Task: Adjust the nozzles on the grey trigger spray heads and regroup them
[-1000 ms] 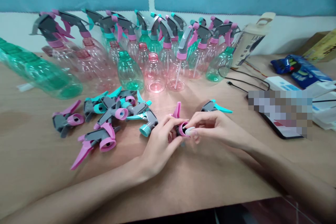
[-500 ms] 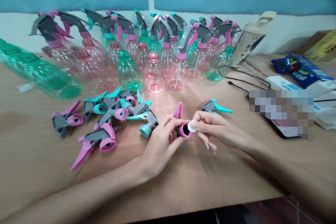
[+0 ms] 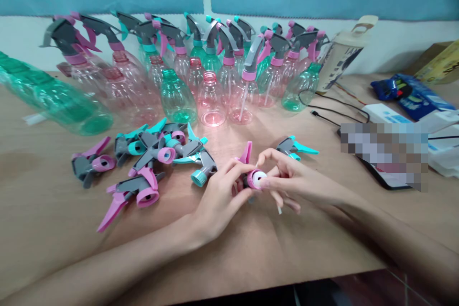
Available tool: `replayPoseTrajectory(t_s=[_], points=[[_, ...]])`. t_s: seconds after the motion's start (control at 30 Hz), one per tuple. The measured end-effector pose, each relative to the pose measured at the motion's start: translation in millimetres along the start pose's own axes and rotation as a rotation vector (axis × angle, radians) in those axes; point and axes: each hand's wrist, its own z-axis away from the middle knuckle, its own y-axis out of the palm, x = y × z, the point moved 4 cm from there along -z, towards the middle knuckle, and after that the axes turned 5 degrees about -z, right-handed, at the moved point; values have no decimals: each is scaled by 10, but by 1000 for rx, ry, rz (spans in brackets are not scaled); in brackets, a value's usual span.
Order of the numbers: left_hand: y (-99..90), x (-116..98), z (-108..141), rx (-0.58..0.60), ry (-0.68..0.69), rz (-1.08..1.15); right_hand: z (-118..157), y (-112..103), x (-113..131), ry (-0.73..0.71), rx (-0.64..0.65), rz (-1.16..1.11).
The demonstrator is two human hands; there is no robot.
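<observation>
My left hand [image 3: 225, 189] is closed around a pink-and-grey spray trigger head [image 3: 244, 154], its open pink collar turned towards my right hand. A white disc-shaped gasket [image 3: 258, 179] with a dark hole in its middle sits in the mouth of that collar. The thumb of my right hand [image 3: 287, 177] presses on the gasket's edge, and its index finger is bent over the collar's upper rim. Left of my hands lies a pile of loose trigger heads [image 3: 154, 153], pink and turquoise. One more turquoise trigger head [image 3: 296, 147] lies just beyond my right hand.
Pink and green spray bottles [image 3: 211, 100], some with trigger heads on, stand along the back. Nested green bottles [image 3: 68, 100] lie at the left. A tumbler [image 3: 340, 55], a black cable [image 3: 332, 118], a phone [image 3: 389, 181] and a blue packet [image 3: 416, 98] are at the right.
The white gasket has moved from my right fingertips at the collar's edge into the collar mouth. My right thumb has shifted down onto it and the index finger has lifted. The left hand barely moved.
</observation>
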Motion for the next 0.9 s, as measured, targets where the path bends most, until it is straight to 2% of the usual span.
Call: replayPoseTrajectory(t_s=[0.17,0.33,0.43,0.63,0.9], points=[[6,-5,4,16,8,7,-11,-78,-8,-41,-145,100],[4,2,9,14,-9,-2,66,-177,171,-352,-321,251],[0,4,7,13,-7,-3,131,-167,260,-443,-303,374],[-7,6,-1,10,7,-11,165,-106,259,-437,-229,637],[0,-7,-2,14,16,-16,163,-77,258,-544,-237,857]])
